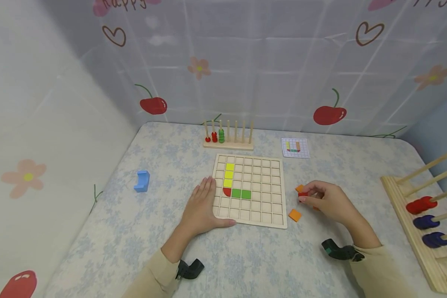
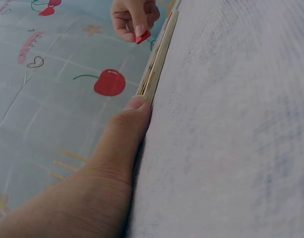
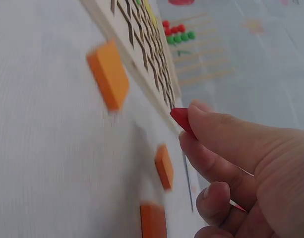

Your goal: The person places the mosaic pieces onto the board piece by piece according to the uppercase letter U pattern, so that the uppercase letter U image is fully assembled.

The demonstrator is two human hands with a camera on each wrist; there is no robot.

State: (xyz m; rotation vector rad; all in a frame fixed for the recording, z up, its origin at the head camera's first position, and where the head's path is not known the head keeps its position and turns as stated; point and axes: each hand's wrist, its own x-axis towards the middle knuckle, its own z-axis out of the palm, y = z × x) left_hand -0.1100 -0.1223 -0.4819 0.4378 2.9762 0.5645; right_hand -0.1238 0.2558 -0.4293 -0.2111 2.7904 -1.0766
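A square wooden grid board (image 1: 258,207) lies flat on the table. In its cells are yellow squares (image 1: 229,174) in a column, a red quarter-round piece (image 1: 227,191) below them, and two green squares (image 1: 241,193) beside that. My left hand (image 1: 203,209) rests along the board's left edge, fingers straight, thumb at the near edge. Right of the board, my right hand (image 1: 329,203) pinches a red piece (image 3: 181,120) between thumb and fingertips, above the table. Orange squares (image 1: 294,215) lie close by, several in the right wrist view, one (image 3: 109,75) nearest the board.
Behind the board stands a small peg rack (image 1: 229,145) with red and green beads. A printed pattern card (image 1: 296,148) lies at the back right. A blue holder (image 1: 142,181) is at the left, and a large wooden peg rack (image 1: 409,223) with red and dark blue rings at the far right.
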